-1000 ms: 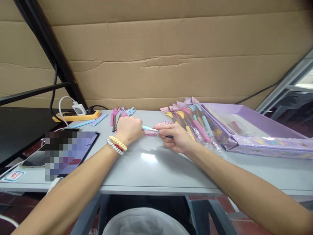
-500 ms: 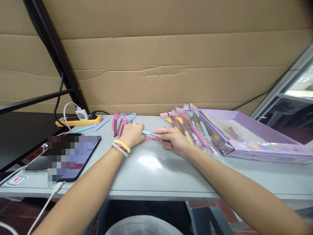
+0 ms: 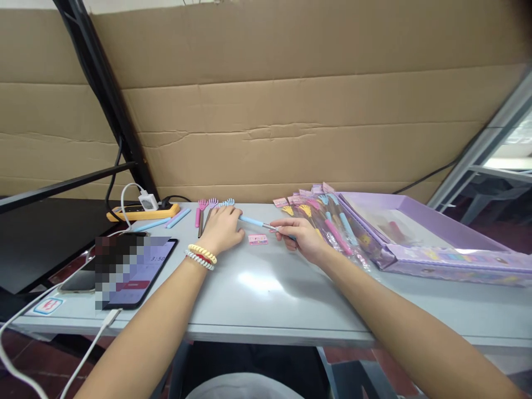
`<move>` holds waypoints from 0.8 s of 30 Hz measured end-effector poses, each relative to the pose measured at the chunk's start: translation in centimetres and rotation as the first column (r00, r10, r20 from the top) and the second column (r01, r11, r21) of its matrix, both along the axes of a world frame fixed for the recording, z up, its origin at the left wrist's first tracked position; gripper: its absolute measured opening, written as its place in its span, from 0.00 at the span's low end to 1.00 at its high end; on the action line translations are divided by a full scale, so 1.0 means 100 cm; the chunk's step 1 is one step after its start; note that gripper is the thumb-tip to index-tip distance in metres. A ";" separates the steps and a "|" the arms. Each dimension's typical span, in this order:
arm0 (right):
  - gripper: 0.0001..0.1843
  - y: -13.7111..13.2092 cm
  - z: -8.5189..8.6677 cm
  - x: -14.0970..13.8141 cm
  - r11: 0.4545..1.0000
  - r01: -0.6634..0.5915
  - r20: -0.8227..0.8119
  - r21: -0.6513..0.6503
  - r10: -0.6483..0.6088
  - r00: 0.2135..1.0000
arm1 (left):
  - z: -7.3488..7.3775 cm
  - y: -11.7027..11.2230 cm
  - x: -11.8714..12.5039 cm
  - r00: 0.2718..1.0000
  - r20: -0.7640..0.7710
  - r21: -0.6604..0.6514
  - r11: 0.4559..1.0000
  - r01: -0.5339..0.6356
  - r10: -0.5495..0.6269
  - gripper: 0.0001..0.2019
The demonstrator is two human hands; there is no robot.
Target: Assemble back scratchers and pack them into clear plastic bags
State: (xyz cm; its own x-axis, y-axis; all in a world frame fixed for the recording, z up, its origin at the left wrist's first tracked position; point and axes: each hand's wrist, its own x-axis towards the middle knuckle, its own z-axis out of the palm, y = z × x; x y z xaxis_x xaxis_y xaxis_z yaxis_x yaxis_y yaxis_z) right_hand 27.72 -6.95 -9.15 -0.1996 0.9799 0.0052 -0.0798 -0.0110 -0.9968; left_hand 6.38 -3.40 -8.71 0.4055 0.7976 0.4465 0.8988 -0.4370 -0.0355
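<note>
My left hand [image 3: 222, 228] is closed around the claw end of a light blue telescopic back scratcher [image 3: 251, 221] near the back of the grey table [image 3: 266, 288]. My right hand [image 3: 300, 237] pinches its other end, with the thin metal rod stretched between the two hands. A small pink label card [image 3: 257, 239] lies on the table just below the rod. Loose pink, purple and blue scratchers [image 3: 208, 208] lie beyond my left hand. A heap of scratchers packed in clear bags [image 3: 328, 221] sits right of my right hand.
A purple display box [image 3: 419, 235] lies at the right. A tablet [image 3: 137, 266] and a phone with cables sit at the left front. A yellow power strip [image 3: 141, 210] with a white charger is at the back left, against a cardboard wall [image 3: 291, 100].
Both hands have shifted slightly toward the back of the table with the scratcher, and the pink label card now lies free below it. The camera has tilted up.
</note>
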 end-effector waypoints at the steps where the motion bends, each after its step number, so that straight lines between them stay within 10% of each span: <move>1: 0.17 0.000 0.000 0.000 1.000 -0.009 0.009 0.013 0.009 1.000 | -0.001 -0.001 0.003 1.000 -0.012 0.005 1.000 0.020 -0.020 0.14; 12: 0.14 0.002 -0.002 0.003 0.994 -0.085 0.085 0.062 0.080 0.993 | -0.006 -0.017 0.027 0.922 0.084 -0.124 0.914 0.386 -0.378 0.13; 24: 0.18 0.002 -0.001 0.010 0.975 -0.142 0.057 0.172 0.134 0.989 | -0.009 -0.006 0.017 0.888 0.231 -0.111 0.896 0.429 -0.397 0.16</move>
State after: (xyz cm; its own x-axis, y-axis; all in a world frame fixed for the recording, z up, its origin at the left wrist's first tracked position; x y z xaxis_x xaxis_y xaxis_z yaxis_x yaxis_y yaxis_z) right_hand 28.71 -6.77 -9.27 -0.3370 0.9274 0.1620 -0.0447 0.1561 -0.9867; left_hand 8.11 -4.02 -9.62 0.6299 0.6421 0.4369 0.6167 -0.7555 0.2213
